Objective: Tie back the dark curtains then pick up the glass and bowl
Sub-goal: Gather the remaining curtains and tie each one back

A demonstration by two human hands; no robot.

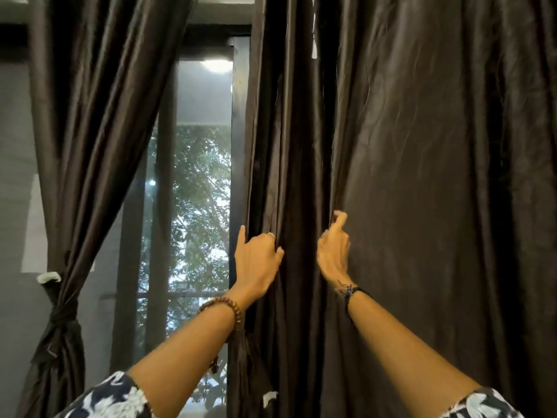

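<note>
Dark brown satin curtain panel (422, 176) fills the frame's right half; left hand (257, 262) grips its leading edge at centre, right hand (333, 251) pinches a fold beside it. Matching tied-back curtain (90, 131) hangs at left.

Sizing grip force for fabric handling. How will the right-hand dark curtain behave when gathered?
Probably floppy: the right curtain hangs in deep folds and bunches where the left hand and right hand grip it. Its sheen suggests a slippery surface. The long drop may make it fairly heavy.
</note>
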